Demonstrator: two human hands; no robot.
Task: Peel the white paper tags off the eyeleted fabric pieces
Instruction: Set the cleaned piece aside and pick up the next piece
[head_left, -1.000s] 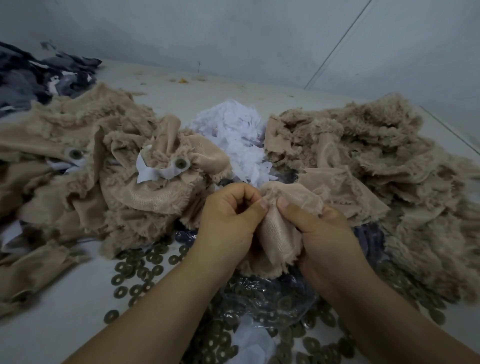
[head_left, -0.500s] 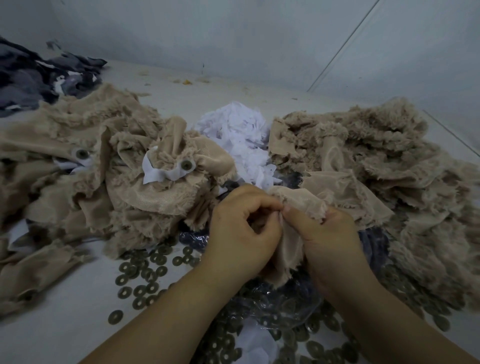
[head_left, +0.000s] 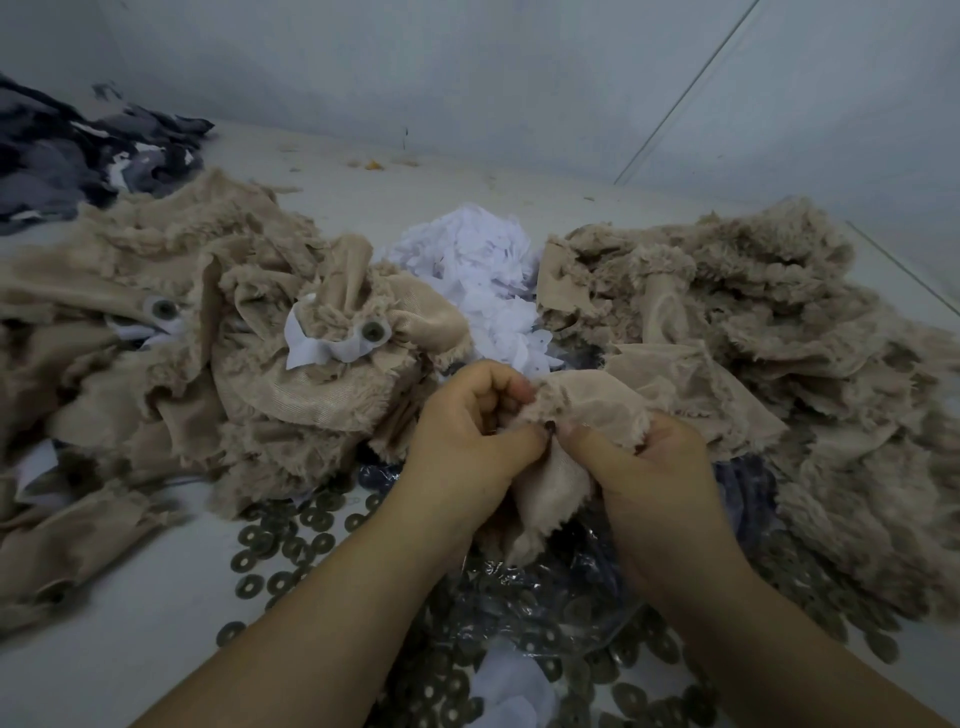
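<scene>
Centrally, both hands grip 1 beige fabric piece (head_left: 582, 410) above the scattered washers (head_left: 291, 545): left hand (head_left: 467, 441) pinching its edge, right hand (head_left: 649, 467) clutching the cloth. No tag shows; best to brace near the eyelet and peel slowly. Compared with 1 second ago, the piece lies more bunched.

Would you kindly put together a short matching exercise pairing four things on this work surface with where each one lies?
Things:
1. white paper scraps
2. dark patterned cloth
3. metal washers
4. held fabric piece

Places:
A. far left corner, by the wall
B. gripped between left hand and right hand
C. heaped at the back, between the two tan fabric piles
D. scattered on the surface near the forearms

Pairs: 1-C, 2-A, 3-D, 4-B
</scene>
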